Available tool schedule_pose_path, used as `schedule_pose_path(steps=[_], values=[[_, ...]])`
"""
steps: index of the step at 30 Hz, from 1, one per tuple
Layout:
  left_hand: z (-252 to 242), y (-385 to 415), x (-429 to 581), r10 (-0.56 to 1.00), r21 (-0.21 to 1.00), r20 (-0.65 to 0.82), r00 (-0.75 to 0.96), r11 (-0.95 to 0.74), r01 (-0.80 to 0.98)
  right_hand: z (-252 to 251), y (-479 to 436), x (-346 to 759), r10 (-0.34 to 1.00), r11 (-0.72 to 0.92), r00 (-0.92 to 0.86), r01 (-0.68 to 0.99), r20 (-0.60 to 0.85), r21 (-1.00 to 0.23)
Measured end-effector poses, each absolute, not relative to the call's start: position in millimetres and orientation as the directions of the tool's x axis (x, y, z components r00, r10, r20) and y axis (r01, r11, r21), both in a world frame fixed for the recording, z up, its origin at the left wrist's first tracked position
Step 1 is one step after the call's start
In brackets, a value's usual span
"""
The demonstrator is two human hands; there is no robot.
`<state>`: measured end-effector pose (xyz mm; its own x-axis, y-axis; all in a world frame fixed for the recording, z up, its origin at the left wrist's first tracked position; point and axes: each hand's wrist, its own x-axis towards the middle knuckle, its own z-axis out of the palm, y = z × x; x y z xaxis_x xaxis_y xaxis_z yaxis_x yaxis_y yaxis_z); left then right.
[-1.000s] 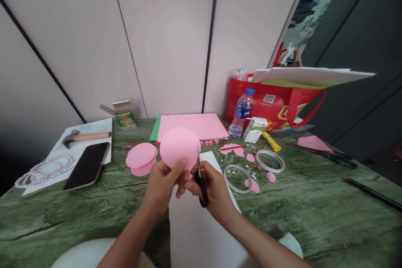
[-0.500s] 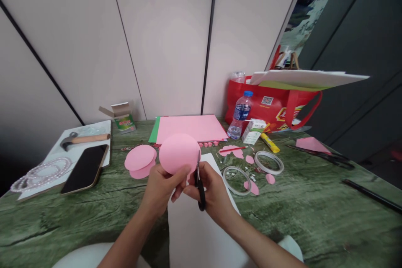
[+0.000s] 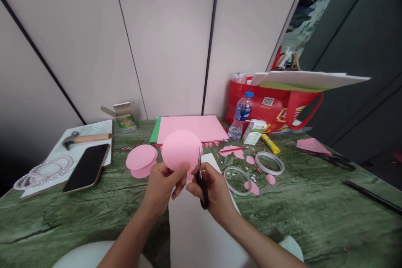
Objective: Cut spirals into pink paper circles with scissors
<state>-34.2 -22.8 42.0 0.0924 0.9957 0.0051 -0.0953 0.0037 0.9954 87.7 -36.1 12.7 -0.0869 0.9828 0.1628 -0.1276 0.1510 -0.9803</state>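
Note:
Between thumb and fingers, my left hand (image 3: 166,184) pinches the lower edge of a round pink paper disc (image 3: 181,148), held up above the table. My right hand (image 3: 213,186) is closed around the black handles of a pair of scissors (image 3: 203,188). The blades point upward at the disc's right edge; whether they touch the paper I cannot tell. More round pink paper discs (image 3: 141,157) lie overlapping to the left of my hands. A long white sheet (image 3: 196,230) lies beneath both forearms.
At the back lies a stack of pink paper (image 3: 190,129). Rolls of tape (image 3: 238,181), a red pencil (image 3: 233,150), a glue stick (image 3: 270,143) and a water bottle (image 3: 241,116) are right, before a red bag (image 3: 276,104). Left are a phone (image 3: 87,168) and a hammer (image 3: 89,137).
The disc has risen slightly and tilted in my left hand. The scissors have turned a little in my right hand, their handles swinging slightly right. Other things stay in place.

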Motion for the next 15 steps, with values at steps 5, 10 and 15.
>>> schedule_pose_path(steps=[5,10,15], values=[[41.9,-21.9,-33.9,0.995,0.996,-0.002,0.103,0.011,-0.089,7.6,-36.0,86.7,0.977,0.143,-0.138,-0.157,0.165,-0.977],[43.1,-23.5,-34.7,0.998,1.000,-0.012,0.066,0.013,-0.022,8.2,-36.1,87.4,0.973,0.178,-0.127,-0.118,0.192,-0.977],[45.1,-25.1,-34.9,0.997,0.999,-0.034,0.068,0.033,0.024,12.6,-34.4,90.1,0.964,0.224,-0.122,-0.097,0.235,-0.970]])
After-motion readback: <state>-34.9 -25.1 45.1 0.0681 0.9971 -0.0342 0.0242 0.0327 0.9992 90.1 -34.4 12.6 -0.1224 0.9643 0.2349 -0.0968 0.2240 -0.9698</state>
